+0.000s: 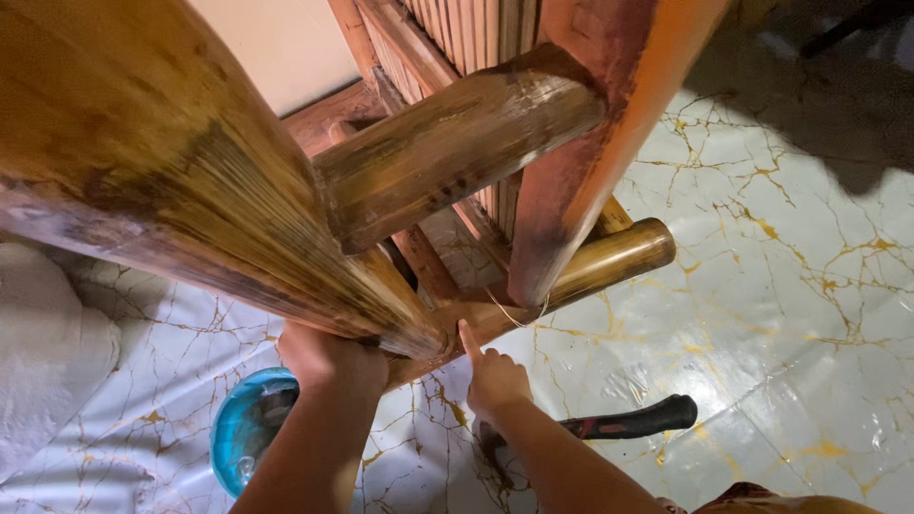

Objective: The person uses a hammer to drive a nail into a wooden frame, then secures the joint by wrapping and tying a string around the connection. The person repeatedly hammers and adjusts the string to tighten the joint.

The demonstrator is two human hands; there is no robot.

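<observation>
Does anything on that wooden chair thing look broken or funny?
A thin loose strand dangles in a loop under the reddish post, near the round bamboo rail. The wood looks worn and blotchy, with uneven dark stains. The right hand points a finger at that joint; the left hand grips the frame beside it.

Your left hand (328,357) and right hand (495,379) pressed against a bamboo furniture frame (447,162), its poles ridged with fine lengthwise grain, varnished amber, with dark worn patches. The lowest round pole (609,259) shone glossy and smooth. A thin pale string (519,319) hung at a joint. The floor (781,286) was polished white marble-look tile with gold veins, strongly reflective. Near its lower edge lay a glossy blue plastic bowl (249,424) and a tool with a matt black rubbery handle (633,419). White soft cloth (43,352) lay at the left edge.
</observation>
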